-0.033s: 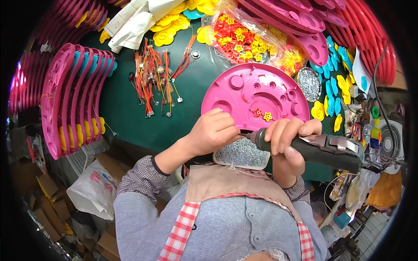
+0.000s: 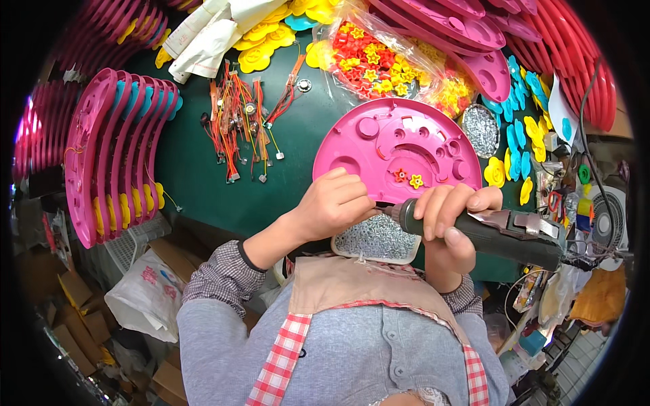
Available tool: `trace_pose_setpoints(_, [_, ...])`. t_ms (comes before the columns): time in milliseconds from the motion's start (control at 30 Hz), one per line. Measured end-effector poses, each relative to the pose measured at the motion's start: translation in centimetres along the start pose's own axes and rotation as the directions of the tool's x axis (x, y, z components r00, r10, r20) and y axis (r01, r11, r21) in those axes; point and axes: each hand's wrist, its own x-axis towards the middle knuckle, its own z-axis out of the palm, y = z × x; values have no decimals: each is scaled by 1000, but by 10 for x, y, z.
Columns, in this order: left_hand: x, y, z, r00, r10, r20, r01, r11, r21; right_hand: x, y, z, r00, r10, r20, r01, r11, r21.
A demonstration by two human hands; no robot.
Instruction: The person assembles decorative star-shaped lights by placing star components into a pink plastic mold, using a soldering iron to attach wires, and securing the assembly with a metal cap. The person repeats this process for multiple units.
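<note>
My right hand (image 2: 447,227) wraps round a black electric screwdriver (image 2: 501,238), which lies level with its bit pointing left. Closed in a pinch, my left hand (image 2: 335,201) meets the bit; whatever its fingertips hold is hidden. Just beyond both hands, a pink rounded plastic shell (image 2: 406,150) lies with its hollow side up. A red star piece (image 2: 400,176) and a yellow star piece (image 2: 416,181) sit in it. Nearest my body, below the bit, is a tray of small silvery screws (image 2: 376,240).
Wired electronic parts (image 2: 237,125) lie left of the shell. Behind it is a clear bag of red and yellow stars (image 2: 376,64). A second screw dish (image 2: 480,130) and blue and yellow flower pieces (image 2: 516,159) are at right. Stacked pink shells (image 2: 101,155) stand at left.
</note>
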Motion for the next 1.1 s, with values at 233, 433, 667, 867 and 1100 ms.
trace_pose_setpoints(233, [17,-6,17,998,69,-10,-69,996,-64,-7,-12,-9,990,-64,-122,61,998,-23])
trace_pose_setpoints(433, [17,-7,27,995,95,-21,-94,995,27,-9,-8,-10,990,-92,-109,86,995,-59])
trace_pose_setpoints(667, [52,-79,-27,959,-95,-267,181,930,321,-13,5,-28,965,-195,-174,168,972,-162])
trace_pose_setpoints(867, [41,-215,-69,614,-775,-153,755,519,401,-9,5,-29,940,-269,-208,244,960,-137])
trace_pose_setpoints(1100, [61,-164,-101,766,-640,-64,585,734,-346,-11,8,-30,968,-119,-221,94,989,-117])
